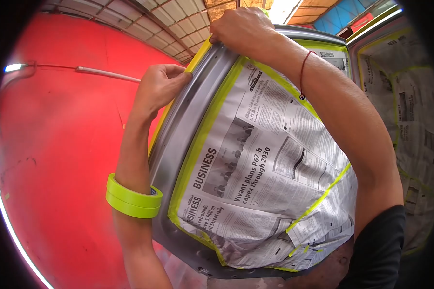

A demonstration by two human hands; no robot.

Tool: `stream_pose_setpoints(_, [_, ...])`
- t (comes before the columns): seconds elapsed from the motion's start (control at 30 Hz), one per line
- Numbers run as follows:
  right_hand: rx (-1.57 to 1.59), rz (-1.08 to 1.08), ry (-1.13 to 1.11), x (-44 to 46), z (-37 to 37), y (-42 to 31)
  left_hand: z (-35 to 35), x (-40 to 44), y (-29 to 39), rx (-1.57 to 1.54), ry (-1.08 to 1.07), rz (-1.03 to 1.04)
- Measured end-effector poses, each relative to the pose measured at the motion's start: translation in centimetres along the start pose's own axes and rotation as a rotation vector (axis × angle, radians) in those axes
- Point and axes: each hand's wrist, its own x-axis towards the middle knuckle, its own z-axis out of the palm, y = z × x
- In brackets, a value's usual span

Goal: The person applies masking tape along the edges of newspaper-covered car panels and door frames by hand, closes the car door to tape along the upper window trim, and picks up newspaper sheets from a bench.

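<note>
A grey car panel [212, 98], seemingly a door or tailgate, stands before me. Newspaper sheets [255, 159] cover its middle, bordered by yellow-green masking tape [197, 142]. Along its left edge runs a yellow tape strip [197, 57]. My left hand [161, 86] is closed at that edge, thumb and fingers pinching the tape-lined rim. Higher up, my right hand [243, 30] is closed over the top corner; a bit of yellow-green tape shows behind it, the rest hidden by the hand. A yellow-green masking tape roll [132, 198] hangs around my left forearm like a bracelet.
A red wall [67, 144] with a light tube [106, 73] lies to the left. At the right stands another newspaper-covered panel [405, 106], partly behind my right arm. Overhead is a roof [154, 21] with metal beams.
</note>
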Motion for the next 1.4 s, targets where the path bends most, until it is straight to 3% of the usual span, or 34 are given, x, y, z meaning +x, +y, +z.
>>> stream_pose_setpoints(0.07, [0.016,0.01,-0.001,-0.1,0.0,0.0,0.0,0.1,0.1,0.002,-0.01,-0.003])
stream_pose_setpoints(0.27, [-0.03,0.03,-0.021,-0.2,-0.1,-0.1,-0.1,0.8,-0.4,0.387,0.103,0.0])
stream_pose_setpoints(0.33, [-0.024,-0.007,0.037,-0.4,-0.2,-0.2,0.6,1.0,-0.5,0.157,0.132,0.133])
stream_pose_setpoints(0.43, [0.001,0.001,0.04,-0.4,-0.2,-0.2,1.8,1.5,1.3,-0.073,0.122,0.101])
stream_pose_setpoints(0.87, [-0.03,-0.043,0.025,-0.6,-1.1,0.2,3.4,3.7,2.7,0.064,0.188,0.041])
stream_pose_setpoints(1.03, [-0.091,-0.248,-0.037,0.9,-3.3,-0.2,2.8,4.8,1.7,-0.051,0.084,-0.013])
stream_pose_setpoints(1.37, [-0.009,-0.233,-0.022,3.5,-3.1,-1.0,2.9,4.1,2.3,-0.212,0.078,-0.064])
stream_pose_setpoints(1.4, [-0.032,-0.248,-0.104,3.3,-3.4,-0.4,2.8,4.2,2.2,-0.213,0.079,-0.065])
